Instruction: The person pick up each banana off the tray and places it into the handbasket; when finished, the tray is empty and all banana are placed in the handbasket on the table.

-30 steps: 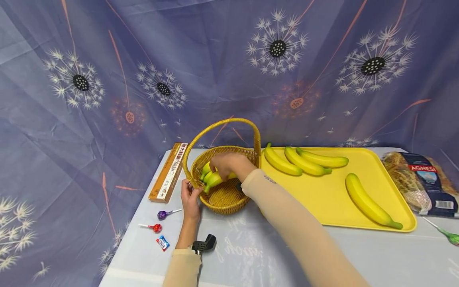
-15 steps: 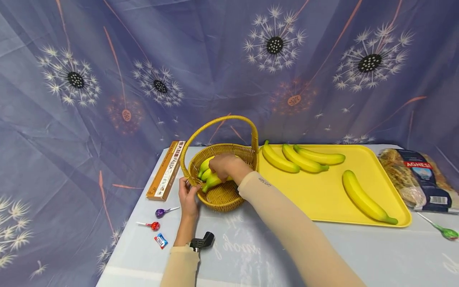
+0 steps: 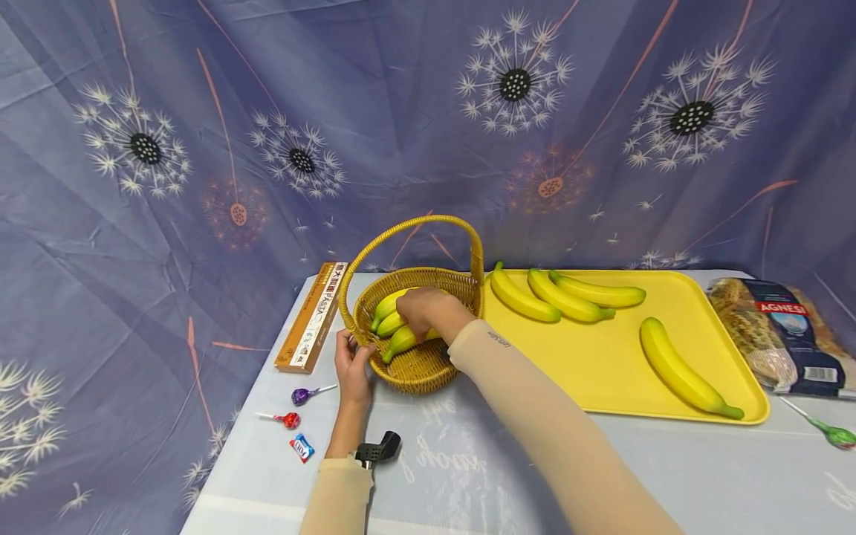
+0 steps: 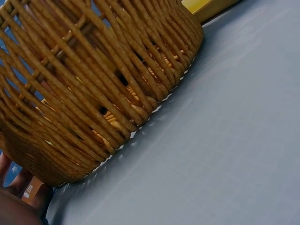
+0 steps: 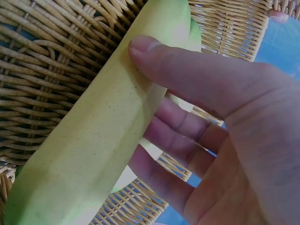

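Observation:
A woven basket (image 3: 421, 380) with a tall arched handle stands on the table. My left hand (image 3: 353, 370) grips its left rim, near the foot of the handle; the left wrist view shows mostly the basket's outer weave (image 4: 103, 79). Inside the basket, my right hand (image 3: 433, 310) pinches a yellow banana (image 3: 403, 341) with green ends. Up close, the thumb lies on top of that banana (image 5: 93, 122) and the other fingers reach along its far side. Behind it in the basket lie two more bananas, partly covered by the hand (image 3: 388, 306).
Right of the basket, a yellow tray (image 3: 602, 371) bears several bananas (image 3: 682, 371). A pasta box (image 3: 310, 319) lies at left, with two lollipops (image 3: 301, 396) and a wrapped candy (image 3: 302, 447) nearer. A bagged AGNESI pack (image 3: 782, 334) and green lollipop (image 3: 836, 436) are far right.
My right hand has lowered slightly with the banana, which now lies a little right of and apart from the other two. The left hand keeps its hold on the rim.

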Motion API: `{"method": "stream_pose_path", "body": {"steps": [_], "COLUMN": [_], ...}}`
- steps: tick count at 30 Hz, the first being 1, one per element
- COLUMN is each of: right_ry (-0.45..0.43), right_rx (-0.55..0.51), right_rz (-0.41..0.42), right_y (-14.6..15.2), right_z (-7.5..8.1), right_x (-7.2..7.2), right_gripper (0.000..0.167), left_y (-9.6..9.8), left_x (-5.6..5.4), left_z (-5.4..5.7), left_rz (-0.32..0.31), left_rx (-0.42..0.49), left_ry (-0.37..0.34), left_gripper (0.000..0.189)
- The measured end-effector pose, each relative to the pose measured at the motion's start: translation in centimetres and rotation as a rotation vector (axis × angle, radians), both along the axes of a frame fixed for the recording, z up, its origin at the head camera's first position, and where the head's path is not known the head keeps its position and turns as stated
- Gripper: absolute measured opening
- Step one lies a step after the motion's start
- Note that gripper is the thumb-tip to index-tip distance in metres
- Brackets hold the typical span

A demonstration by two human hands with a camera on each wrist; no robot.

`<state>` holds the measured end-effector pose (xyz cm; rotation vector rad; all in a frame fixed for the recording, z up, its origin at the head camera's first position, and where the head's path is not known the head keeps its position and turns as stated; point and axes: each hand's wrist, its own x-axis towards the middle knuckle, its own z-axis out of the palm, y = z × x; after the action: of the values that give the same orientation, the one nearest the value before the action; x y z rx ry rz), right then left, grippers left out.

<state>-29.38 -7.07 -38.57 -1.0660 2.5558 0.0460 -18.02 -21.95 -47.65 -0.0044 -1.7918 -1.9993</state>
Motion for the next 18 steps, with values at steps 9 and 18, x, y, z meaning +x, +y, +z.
{"method": "stream_pose_path", "body": {"steps": [9, 18], "right_ry": [0.024, -0.004], "right_rx": [0.045, -0.067], "right_rz": [-0.03, -0.044], "right_y": [0.3, 2.0], "right_z": [0.2, 2.1], "right_x": [0.0, -0.4], "right_gripper": [0.023, 0.034], "left_y": [0.1, 0.3], "left_x": [0.1, 0.1], "left_z": [0.1, 0.2], "left_rz": [0.007, 0.034], "left_rx": [-0.007, -0.005], "left_ry": [0.009, 0.012], "left_gripper": [0.042, 0.029]}}
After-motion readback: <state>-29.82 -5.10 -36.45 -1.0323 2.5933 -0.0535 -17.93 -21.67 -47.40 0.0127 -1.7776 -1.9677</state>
